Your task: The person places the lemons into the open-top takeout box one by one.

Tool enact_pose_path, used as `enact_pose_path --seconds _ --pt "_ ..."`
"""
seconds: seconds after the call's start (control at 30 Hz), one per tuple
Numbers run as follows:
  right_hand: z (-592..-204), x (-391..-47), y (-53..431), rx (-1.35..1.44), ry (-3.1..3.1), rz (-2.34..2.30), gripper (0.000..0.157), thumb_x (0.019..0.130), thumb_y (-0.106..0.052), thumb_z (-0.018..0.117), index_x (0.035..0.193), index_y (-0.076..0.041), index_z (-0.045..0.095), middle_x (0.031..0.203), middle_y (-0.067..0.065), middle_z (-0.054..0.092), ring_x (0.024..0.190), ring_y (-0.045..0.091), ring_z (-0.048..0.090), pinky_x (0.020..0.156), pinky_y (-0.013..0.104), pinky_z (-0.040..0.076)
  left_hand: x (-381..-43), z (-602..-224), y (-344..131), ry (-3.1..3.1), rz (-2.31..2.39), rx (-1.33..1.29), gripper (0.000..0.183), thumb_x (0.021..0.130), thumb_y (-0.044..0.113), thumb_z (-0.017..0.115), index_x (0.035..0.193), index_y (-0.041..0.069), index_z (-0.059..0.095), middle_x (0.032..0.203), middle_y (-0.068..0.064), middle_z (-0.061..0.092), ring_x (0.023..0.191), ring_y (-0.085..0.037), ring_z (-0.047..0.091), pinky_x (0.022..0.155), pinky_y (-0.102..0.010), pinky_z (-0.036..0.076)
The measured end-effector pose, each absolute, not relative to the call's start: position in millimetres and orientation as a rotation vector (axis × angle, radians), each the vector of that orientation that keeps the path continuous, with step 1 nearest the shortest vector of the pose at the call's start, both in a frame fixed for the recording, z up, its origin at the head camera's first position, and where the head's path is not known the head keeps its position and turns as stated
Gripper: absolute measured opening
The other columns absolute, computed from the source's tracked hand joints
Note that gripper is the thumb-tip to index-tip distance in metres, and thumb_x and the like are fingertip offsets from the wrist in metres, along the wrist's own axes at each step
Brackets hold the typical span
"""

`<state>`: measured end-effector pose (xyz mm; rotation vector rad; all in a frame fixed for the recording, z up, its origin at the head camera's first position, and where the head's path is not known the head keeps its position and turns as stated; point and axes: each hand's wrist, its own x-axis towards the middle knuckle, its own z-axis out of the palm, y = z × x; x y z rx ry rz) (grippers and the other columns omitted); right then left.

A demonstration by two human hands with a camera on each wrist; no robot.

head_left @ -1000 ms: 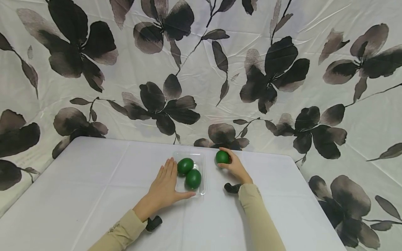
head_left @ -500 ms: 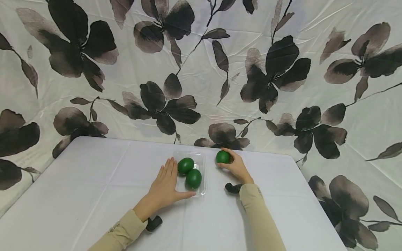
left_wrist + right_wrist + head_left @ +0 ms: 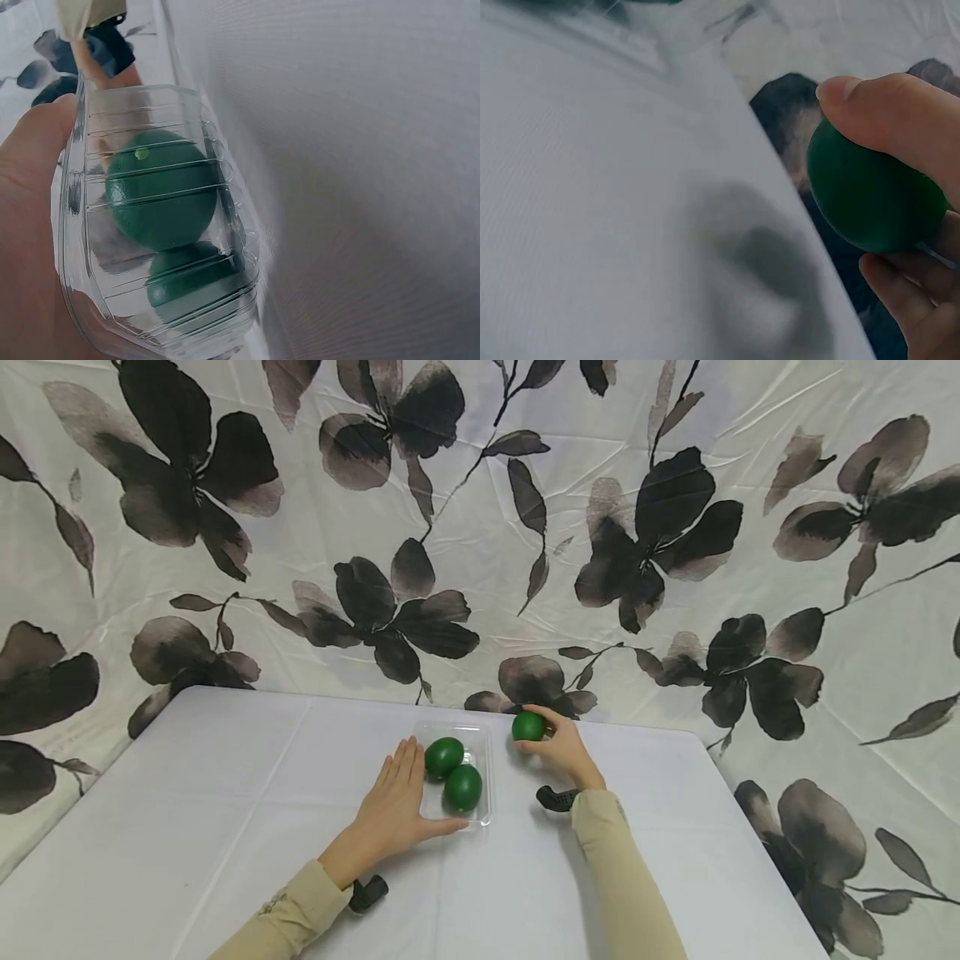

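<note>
A clear plastic container (image 3: pixel 488 777) stands on the table with two dark green limes in it, one lime (image 3: pixel 444 757) farther back and the other lime (image 3: pixel 462 788) nearer. My left hand (image 3: pixel 390 806) lies along its left side, fingers straight and together, thumb stretched along the near edge. Through the ribbed wall in the left wrist view, both limes show, the larger-looking lime (image 3: pixel 161 199) with a pale stem spot. To the right of the container, my right hand (image 3: pixel 567 750) holds a third lime (image 3: pixel 870 187) between thumb and fingers, raised over the table's far edge.
A white cloth covers the table (image 3: pixel 187 827), whose far edge runs just behind the container. Behind it hangs a floral curtain (image 3: pixel 480 527). Black wrist devices, a left device (image 3: pixel 368 894) and a right device (image 3: pixel 556 798), sit at the sleeve cuffs.
My right hand has lifted the third lime slightly up and to the left. The left hand and the container have stayed in place.
</note>
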<state>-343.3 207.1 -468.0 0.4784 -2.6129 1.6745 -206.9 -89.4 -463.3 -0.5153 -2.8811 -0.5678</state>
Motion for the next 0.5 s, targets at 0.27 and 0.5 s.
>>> enact_pose_path --seconds 0.27,0.5 --pt "-439 -346 191 0.589 -2.599 1.609 0.070 0.076 -0.015 0.087 0.139 -0.010 0.058 0.135 0.012 0.057 0.114 0.031 0.061 0.098 0.045 0.050 -208 -462 -90 -2.876 -0.568 -0.513 0.135 0.071 0.088 0.056 0.151 -0.015 0.019 0.160 -0.030 0.013 0.149 -0.041 0.012 0.120 -0.051 0.013" --pt "-418 -339 176 0.711 -2.586 1.583 0.071 0.075 -0.015 0.087 0.139 -0.008 0.058 0.132 0.012 0.060 0.112 0.031 0.063 0.095 0.048 0.051 -209 -462 -90 -2.880 -0.566 -0.521 0.134 0.072 0.088 0.055 0.151 -0.015 0.020 0.160 -0.030 0.013 0.149 -0.040 0.010 0.120 -0.052 0.014"
